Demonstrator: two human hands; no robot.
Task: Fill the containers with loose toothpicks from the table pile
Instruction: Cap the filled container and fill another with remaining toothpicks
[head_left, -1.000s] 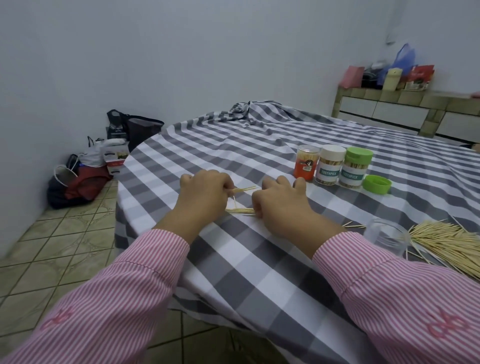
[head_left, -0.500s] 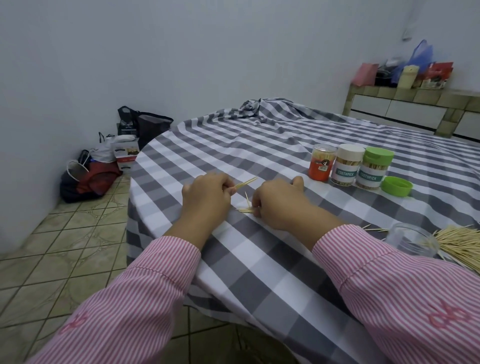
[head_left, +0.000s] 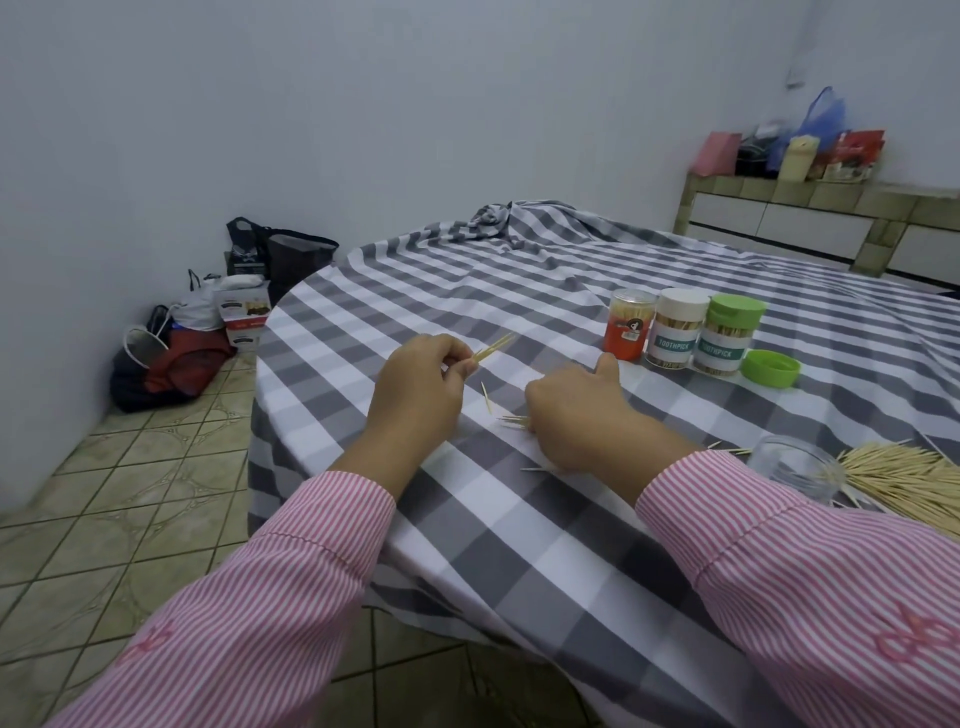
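My left hand pinches a small bundle of toothpicks that point up and to the right, just above the checked tablecloth. My right hand rests palm-down on the cloth over a few loose toothpicks; what its fingers hold is hidden. One stray toothpick lies between the hands. A large toothpick pile lies at the right edge beside an open clear container. Beyond stand an orange container, a white-lidded container and a green-lidded container.
A loose green lid lies right of the containers. Bags and boxes sit on the tiled floor at the left wall. A tiled ledge with bags runs along the back right. The table edge curves close to my left arm.
My left hand has lifted its toothpick bundle slightly up and away from the right hand. The view has shifted left, so the pile sits nearer the right edge.
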